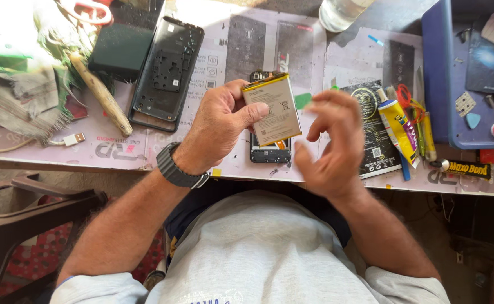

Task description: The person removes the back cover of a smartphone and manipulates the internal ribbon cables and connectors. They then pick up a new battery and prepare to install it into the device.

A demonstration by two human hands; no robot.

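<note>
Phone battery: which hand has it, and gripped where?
The left hand holds the phone battery by its left long edge, thumb across the face. The right hand is open beside it, holding nothing.

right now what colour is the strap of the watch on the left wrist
Dark grey, ribbed watch strap, seen clearly in the head view.

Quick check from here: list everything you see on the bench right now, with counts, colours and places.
battery: 1, pale gold, in left hand
phone: 1, black, opened, under battery
back cover: 1, black, bench left
stick: 1, wooden, left of cover
cable plug: 1, white, bench left edge
glue tube: 1, yellow and blue, bench right
tray: 1, blue, far right
mat: 1, pale printed, covering bench
watch: 1, black, left wrist
left hand: grips battery
right hand: open, blurred, beside battery
</note>
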